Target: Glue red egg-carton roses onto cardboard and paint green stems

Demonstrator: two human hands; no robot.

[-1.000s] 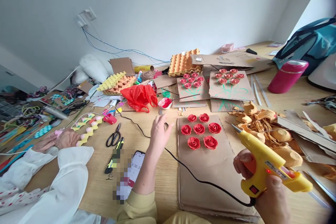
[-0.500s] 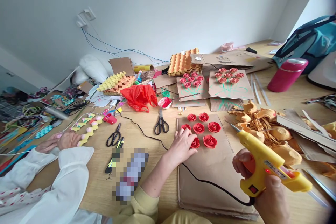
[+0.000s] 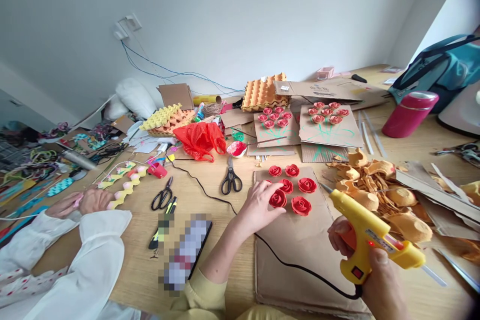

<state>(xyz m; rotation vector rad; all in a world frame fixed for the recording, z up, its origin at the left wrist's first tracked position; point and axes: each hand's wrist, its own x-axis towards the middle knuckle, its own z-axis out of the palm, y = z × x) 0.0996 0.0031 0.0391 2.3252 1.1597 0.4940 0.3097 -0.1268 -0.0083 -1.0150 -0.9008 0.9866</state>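
Observation:
My left hand (image 3: 258,210) reaches over the left side of a cluster of red roses. Its thumb and fingers are curled around the edges of one lower-left red rose (image 3: 277,199); another rose above it is partly hidden by the fingers. Several more roses, such as the lower right one (image 3: 301,205), lie on a brown cardboard sheet (image 3: 292,265). In my right hand (image 3: 382,275) is a yellow hot glue gun (image 3: 369,240), its red light lit. The nozzle points up and left, apart from the roses, and its black cord crosses the cardboard.
Orange egg-carton scraps (image 3: 375,185) lie at right beside a pink bottle (image 3: 410,115). Scissors (image 3: 231,180), more scissors (image 3: 162,197), a utility knife (image 3: 163,222) and a blurred phone (image 3: 187,252) sit left. Another person's hands (image 3: 95,201) work there. Finished rose panels (image 3: 330,135) stand behind.
My left hand has shifted slightly, and the rose under it sits a little farther up, closer to its neighbours. The glue gun has moved a little to the left.

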